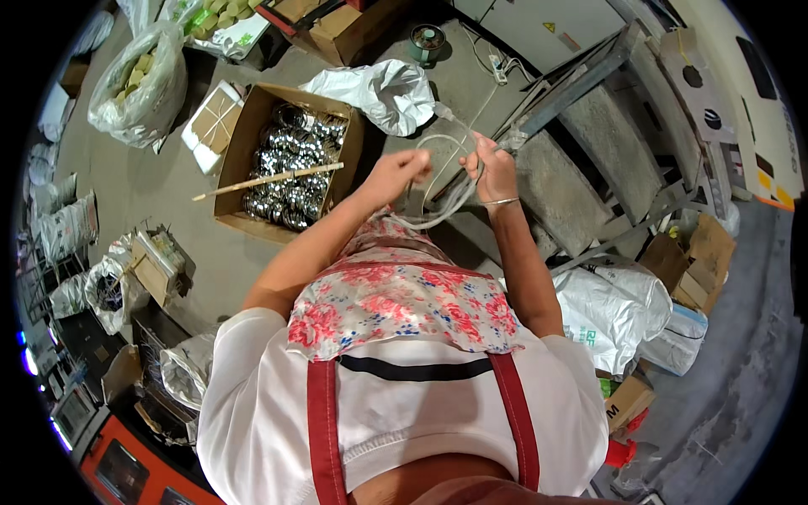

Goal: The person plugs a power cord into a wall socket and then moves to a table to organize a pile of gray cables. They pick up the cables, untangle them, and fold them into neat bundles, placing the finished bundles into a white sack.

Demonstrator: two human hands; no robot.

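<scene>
A loop of clear, flexible plastic tubing [444, 181] is held up in front of the body, above the flowered apron: the left hand [396, 171] is pinched shut on one part of it and the right hand [494, 168], with a thin bangle at the wrist, is closed around another, the two hands kept a little apart. The tubing appears only partly gathered; a few turns hang below the hands while one end with a small fitting sticks up beyond them, so coiling is judged unfinished. Just beyond the left hand an open brown cardboard box [236, 151] of shiny round metal lids is seen, a long wooden stick [269, 178] laid across it. A crumpled white plastic bag [379, 91] lies near, and grey concrete steps [589, 160] stand on the right.
</scene>
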